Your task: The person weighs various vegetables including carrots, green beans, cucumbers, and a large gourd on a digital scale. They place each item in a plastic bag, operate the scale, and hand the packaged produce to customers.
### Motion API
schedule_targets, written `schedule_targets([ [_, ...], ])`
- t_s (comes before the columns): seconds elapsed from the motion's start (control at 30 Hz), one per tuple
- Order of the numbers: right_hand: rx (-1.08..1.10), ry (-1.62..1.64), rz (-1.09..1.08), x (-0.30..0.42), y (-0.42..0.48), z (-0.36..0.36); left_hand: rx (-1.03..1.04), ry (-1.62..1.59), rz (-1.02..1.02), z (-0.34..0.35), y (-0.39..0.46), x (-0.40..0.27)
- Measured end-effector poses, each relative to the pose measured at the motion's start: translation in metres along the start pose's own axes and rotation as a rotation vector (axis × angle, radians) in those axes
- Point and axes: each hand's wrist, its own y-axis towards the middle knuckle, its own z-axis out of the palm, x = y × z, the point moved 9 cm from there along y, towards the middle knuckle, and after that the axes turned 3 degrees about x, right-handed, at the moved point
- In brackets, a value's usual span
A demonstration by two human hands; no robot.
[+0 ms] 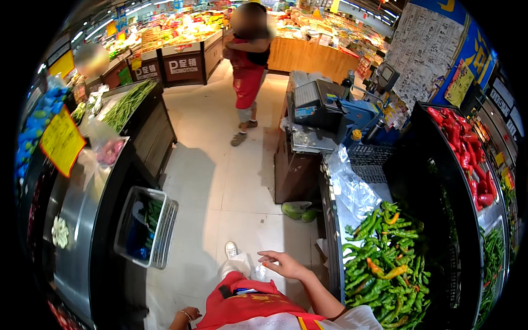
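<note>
My right hand [284,264] is held out over the floor in front of my red apron [251,303]. Its fingers are bent and partly spread, with nothing in them. Low at my left side hangs my left hand [190,312], a bracelet at its wrist; its fingers are too small to make out, and no item shows in it. Green peppers [383,268], a few turning orange or yellow, lie heaped on the stand to my right. A clear plastic bag [350,181] lies just beyond them. My sneaker [231,249] points along the aisle.
A plastic crate [165,231] stands on the aisle floor at left beside a metal-topped counter [78,247]. Ahead, a person in a red apron [247,74] stands in the aisle. A weighing scale [313,99] tops the cabinet at right; green shoes [299,211] lie below. Red peppers [464,148] fill a raised bin.
</note>
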Motion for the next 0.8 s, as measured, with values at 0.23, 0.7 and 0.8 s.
schedule_targets([
  [0.23, -0.032, 0.043, 0.239, -0.014, 0.122, -0.053, -0.064, 0.146, 0.062, -0.225, 0.119, 0.031],
  [0.7, -0.493, 0.222, 0.302, -0.088, 0.289, -0.236, -0.417, -0.001, 0.809, -0.73, 0.192, -0.287],
  [0.8, -0.555, 0.19, 0.341, -0.106, 0.337, -0.291, -0.296, 0.05, 0.717, -0.771, 0.214, -0.307],
])
